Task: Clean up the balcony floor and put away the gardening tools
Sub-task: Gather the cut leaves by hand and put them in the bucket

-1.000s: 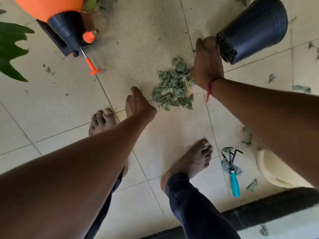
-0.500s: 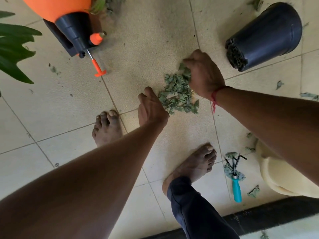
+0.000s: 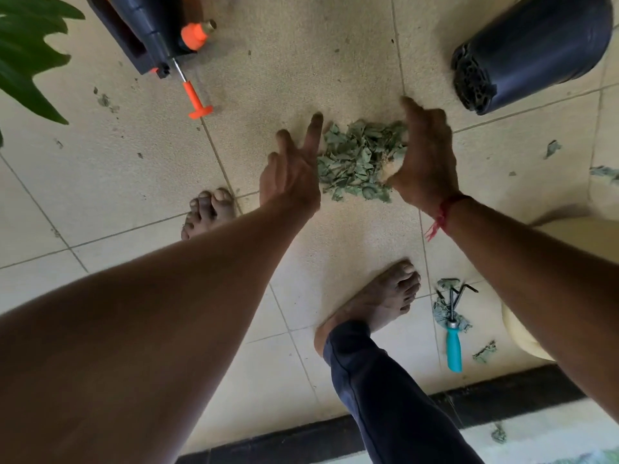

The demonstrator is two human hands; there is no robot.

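Note:
A pile of dry green leaf scraps (image 3: 360, 159) lies on the beige tiled floor (image 3: 301, 55). My left hand (image 3: 293, 169) stands on edge against the pile's left side, fingers spread and holding nothing. My right hand (image 3: 425, 155) cups the pile's right side, palm toward the leaves, with a red thread at the wrist. A small hand rake with a teal handle (image 3: 453, 324) lies on the floor to the lower right, on a few leaf scraps.
A black plastic pot (image 3: 532, 48) lies on its side at upper right. An orange and black pump sprayer (image 3: 157, 31) stands at upper left beside a green plant leaf (image 3: 26, 55). My bare feet (image 3: 378, 299) stand below the pile. A cream container (image 3: 522, 336) sits right. Loose scraps (image 3: 552, 148) dot the tiles.
My right hand swept from beside the black pot down to the pile's right side. My left hand opened its fingers against the left side. The leaves are bunched tighter between both hands.

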